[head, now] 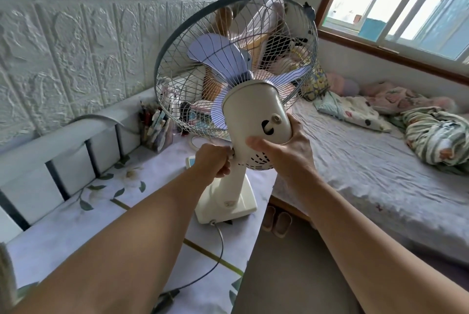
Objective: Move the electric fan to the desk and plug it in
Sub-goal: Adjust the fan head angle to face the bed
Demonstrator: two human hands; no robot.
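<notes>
The cream electric fan (256, 108) stands with its square base (225, 208) on the desk (83, 232), near the desk's right edge, its wire cage tilted up and away from me. My right hand (284, 153) grips the back of the motor housing from the right. My left hand (215, 161) is closed around a small knob at the fan's neck. The fan's dark cord (215, 260) runs from the base across the desk to a plug end (165, 299) lying near the front edge.
A pen holder (154, 128) full of pens stands at the back of the desk by the brick-pattern wall. A bed (380, 181) with crumpled bedding lies to the right under a window. Slippers (276, 221) sit on the floor between desk and bed.
</notes>
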